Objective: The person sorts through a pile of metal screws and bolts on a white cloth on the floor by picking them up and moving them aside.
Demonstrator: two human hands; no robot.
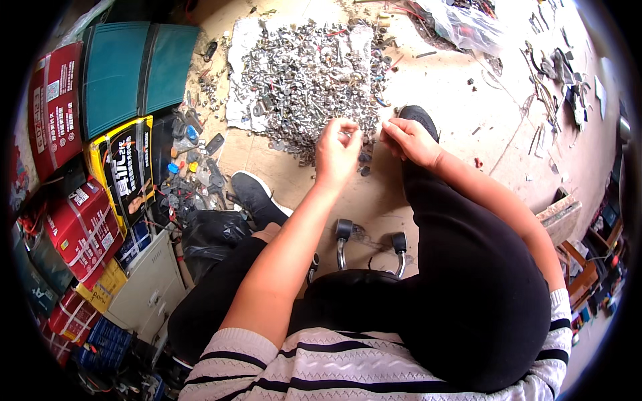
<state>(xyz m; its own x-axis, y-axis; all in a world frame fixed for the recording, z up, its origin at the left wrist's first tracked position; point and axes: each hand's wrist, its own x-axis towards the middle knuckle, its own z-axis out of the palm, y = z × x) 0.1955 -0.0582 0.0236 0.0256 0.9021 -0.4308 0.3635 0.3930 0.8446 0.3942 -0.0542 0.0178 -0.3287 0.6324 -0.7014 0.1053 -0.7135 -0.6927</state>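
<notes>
A heap of small metal fasteners and hardware (306,75), mostly screws, nuts and washers, covers a white cloth (241,40) on the floor in front of me. My left hand (338,150) hovers over the near edge of the heap. Its fingers are curled, with the thumb close to the fingertips. To its right, my right hand (411,140) is raised by the right shoe, thumb and forefinger pinched together. The two hands are apart and face each other. Anything small between either set of fingertips is too hard to make out.
Boxed batteries (85,230) and a teal case (118,75) line the left side. Plastic connector parts (200,185) and a black plastic bag (215,235) lie near my left shoe (256,195). Metal strips (541,95) are scattered right. Chrome stool legs (342,250) stand below.
</notes>
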